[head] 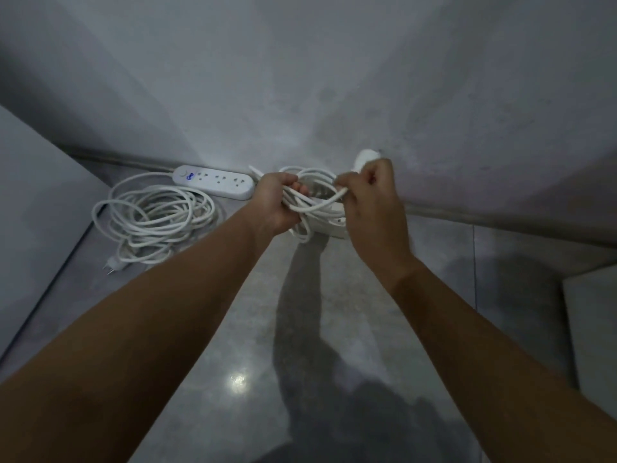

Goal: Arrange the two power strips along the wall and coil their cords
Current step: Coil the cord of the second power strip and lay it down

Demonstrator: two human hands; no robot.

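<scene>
One white power strip [213, 181] lies on the floor against the wall, left of centre. Its cord [153, 218] sits in a loose coil in front of it, with the plug [115, 265] at the coil's near edge. My left hand [278, 202] grips a bundle of loops of the second cord [314, 192]. My right hand [370, 198] pinches a strand of that cord and holds its white plug [364, 159] above the fingers. The second power strip [330, 225] lies partly hidden under the loops and my hands.
A grey wall [300, 78] runs across the back, meeting the glossy tiled floor [240, 329]. A pale panel [33, 202] stands at the left and a light box edge [591, 322] at the right.
</scene>
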